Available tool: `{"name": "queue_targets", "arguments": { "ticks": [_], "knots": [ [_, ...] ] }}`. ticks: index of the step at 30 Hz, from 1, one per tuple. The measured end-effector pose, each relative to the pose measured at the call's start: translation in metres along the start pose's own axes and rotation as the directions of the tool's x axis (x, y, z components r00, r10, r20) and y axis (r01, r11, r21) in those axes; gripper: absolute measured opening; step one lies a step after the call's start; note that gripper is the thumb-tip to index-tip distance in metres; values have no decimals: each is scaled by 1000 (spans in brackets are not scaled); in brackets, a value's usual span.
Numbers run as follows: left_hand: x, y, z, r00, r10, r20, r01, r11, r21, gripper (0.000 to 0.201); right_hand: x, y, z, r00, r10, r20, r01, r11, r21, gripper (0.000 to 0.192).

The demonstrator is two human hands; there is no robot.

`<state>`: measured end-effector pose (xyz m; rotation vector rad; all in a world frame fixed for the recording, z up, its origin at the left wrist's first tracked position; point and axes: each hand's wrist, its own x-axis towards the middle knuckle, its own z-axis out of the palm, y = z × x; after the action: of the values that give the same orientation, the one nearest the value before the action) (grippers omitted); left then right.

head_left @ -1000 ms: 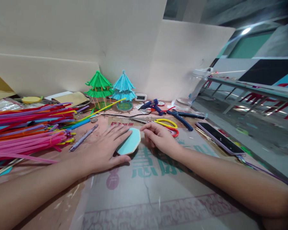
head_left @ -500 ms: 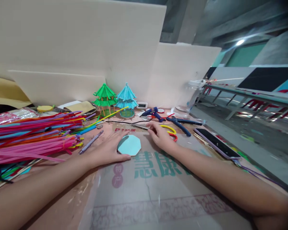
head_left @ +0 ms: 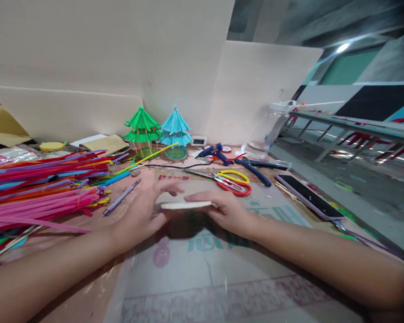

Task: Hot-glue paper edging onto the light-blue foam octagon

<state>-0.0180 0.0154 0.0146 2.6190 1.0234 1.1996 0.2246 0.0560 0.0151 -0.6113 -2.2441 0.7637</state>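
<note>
Both hands hold a thin octagonal foam piece [head_left: 185, 205] between them, lifted a little off the table and seen edge-on as a pale strip. My left hand [head_left: 144, 215] grips its left side, thumb under and fingers over. My right hand [head_left: 224, 210] pinches its right edge. A dark shadow lies on the printed cardboard sheet [head_left: 222, 269] right below the piece.
A big pile of coloured straws [head_left: 43, 184] fills the left. Green [head_left: 142, 128] and blue [head_left: 175, 130] straw pagodas stand at the back. Scissors [head_left: 230, 181], a glue gun [head_left: 217, 152], pliers [head_left: 256, 168], a phone [head_left: 306, 195] and a bottle [head_left: 269, 128] lie to the right.
The blue octagonal piece lay flat on the cardboard under my left hand; now both hands have lifted it and hold it level, edge toward the camera. My right hand came back from the scissors.
</note>
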Motion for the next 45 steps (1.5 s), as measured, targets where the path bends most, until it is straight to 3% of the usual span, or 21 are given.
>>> {"name": "queue_targets", "arguments": {
  "ticks": [3,7,9,12,15,17,20,23,26,28,31,35,40,43,45],
  "knots": [
    [-3,-4,-3,988,153,24,-153,988,-34,32,-3,4,-4,966,-260,-11,257,961,-105,45],
    [-6,-4,-5,979,201,9,-201,979,-20,33,-4,3,-7,922,-386,-11,377,905,-198,46],
    [-5,-1,-5,994,106,30,-105,994,-29,27,-4,1,-7,947,-320,-28,305,924,-231,34],
    [-2,1,-1,982,-185,36,187,981,-44,21,-2,-3,-4,991,-31,-128,13,990,-137,17],
    [4,-4,6,924,-378,65,384,910,-159,39,2,-2,0,961,255,-109,-241,962,126,41],
    [6,-13,9,895,-441,63,444,873,-204,49,6,2,0,943,328,-60,-309,927,212,53],
    [7,-31,10,873,-488,19,486,865,-125,51,11,11,-2,940,309,-145,-277,938,206,56],
    [6,-44,7,875,-471,-113,468,882,-53,48,14,17,-6,912,340,-228,-294,932,212,52],
    [7,-45,4,873,-438,-215,443,896,-29,41,16,18,-8,866,459,-197,-403,875,268,35],
    [7,-41,3,901,-391,-187,393,919,-27,32,15,17,-7,845,507,-170,-441,841,313,24],
    [8,-33,3,939,-327,-112,319,944,-81,21,13,17,-5,858,498,-129,-424,826,370,17],
    [10,-28,2,912,-402,-85,392,913,-111,23,12,17,-5,876,469,-114,-408,845,347,20],
    [9,-28,-2,901,-418,-117,414,909,-57,29,10,15,-8,895,390,-215,-359,918,170,23],
    [7,-28,0,948,-301,-100,307,951,46,34,10,14,-8,919,296,-262,-303,953,15,22],
    [6,-27,2,981,-192,10,189,971,145,40,10,14,-8,942,209,-263,-243,964,-105,22]
  ]
}}
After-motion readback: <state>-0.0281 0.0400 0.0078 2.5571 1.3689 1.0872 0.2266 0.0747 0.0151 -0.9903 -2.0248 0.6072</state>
